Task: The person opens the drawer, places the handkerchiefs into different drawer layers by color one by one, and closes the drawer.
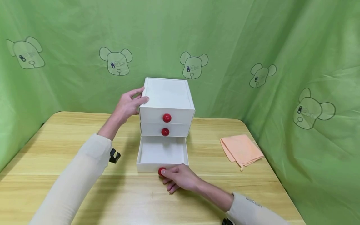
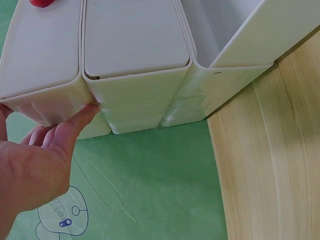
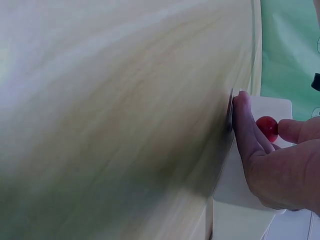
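Note:
A white drawer cabinet (image 1: 168,93) stands on the table, with red round knobs on its fronts. Its bottom drawer (image 1: 161,151) is pulled out and has nothing in it; the two upper drawers (image 1: 152,115) sit closed. My left hand (image 1: 127,104) braces the cabinet's upper left side, thumb over the top edge and, in the left wrist view, fingers (image 2: 75,125) against the side wall. With thumb and forefinger my right hand (image 1: 181,178) pinches the bottom drawer's red knob (image 3: 267,128); its other fingers extend below the knob, close over the tabletop.
A folded peach cloth (image 1: 242,150) lies on the wooden table (image 1: 50,156), right of the cabinet. Green curtains (image 1: 157,28) with printed bear heads hang behind the table and along its sides. A small black clip (image 1: 114,155) shows beside the left sleeve.

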Demonstrator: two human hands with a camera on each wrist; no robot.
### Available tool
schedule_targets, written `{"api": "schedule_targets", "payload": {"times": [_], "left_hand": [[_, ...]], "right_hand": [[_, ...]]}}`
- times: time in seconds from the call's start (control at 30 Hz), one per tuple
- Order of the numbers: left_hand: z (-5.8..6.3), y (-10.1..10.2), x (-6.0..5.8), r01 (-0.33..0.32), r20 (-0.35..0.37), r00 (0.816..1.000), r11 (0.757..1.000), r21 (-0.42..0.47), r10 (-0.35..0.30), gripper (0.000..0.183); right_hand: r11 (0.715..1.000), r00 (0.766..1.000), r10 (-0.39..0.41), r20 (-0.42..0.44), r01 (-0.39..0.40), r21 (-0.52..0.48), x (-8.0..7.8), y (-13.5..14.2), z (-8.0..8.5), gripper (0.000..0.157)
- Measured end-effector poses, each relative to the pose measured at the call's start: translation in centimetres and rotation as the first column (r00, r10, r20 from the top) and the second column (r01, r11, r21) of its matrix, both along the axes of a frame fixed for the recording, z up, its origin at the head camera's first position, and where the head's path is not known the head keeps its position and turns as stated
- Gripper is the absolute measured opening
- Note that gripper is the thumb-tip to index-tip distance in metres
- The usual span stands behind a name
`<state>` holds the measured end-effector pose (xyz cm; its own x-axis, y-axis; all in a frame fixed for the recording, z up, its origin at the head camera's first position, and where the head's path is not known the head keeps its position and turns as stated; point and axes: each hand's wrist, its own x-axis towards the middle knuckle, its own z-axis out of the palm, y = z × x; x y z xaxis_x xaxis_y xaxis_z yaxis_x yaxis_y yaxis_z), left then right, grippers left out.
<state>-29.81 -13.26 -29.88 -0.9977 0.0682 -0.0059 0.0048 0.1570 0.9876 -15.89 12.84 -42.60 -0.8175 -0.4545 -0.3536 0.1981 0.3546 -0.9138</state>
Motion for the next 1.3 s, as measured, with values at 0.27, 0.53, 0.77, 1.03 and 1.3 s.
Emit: {"api": "schedule_targets", "payload": {"times": [0.27,0.53,0.77,1.03,1.3], "left_hand": [[0.0,-0.1,-0.1,0.005,0.002,1.0,1.0,0.002,-0.005,0.067],[0.1,-0.2,-0.1,0.004,0.003,1.0,1.0,-0.004,-0.004,0.067],[0.1,-0.2,0.0,0.006,-0.001,1.0,1.0,-0.009,-0.006,0.067],[0.1,-0.1,0.1,0.005,-0.007,1.0,1.0,-0.014,-0.005,0.067],[0.1,-0.1,0.1,0.006,-0.004,1.0,1.0,-0.008,-0.006,0.066]], "right_hand": [[1.0,1.0,0.016,0.014,-0.016,-0.008,0.4,0.2,0.0,0.038],[1.0,0.999,0.029,0.023,-0.029,0.002,0.4,0.2,0.2,0.039],[0.989,0.992,0.123,0.028,-0.125,0.074,0.2,0.3,1.3,0.039],[0.933,0.951,0.304,0.061,-0.31,0.181,-1.2,1.2,5.0,0.045],[0.934,0.956,0.292,-0.031,-0.278,0.224,-3.5,2.4,8.1,0.042]]}}
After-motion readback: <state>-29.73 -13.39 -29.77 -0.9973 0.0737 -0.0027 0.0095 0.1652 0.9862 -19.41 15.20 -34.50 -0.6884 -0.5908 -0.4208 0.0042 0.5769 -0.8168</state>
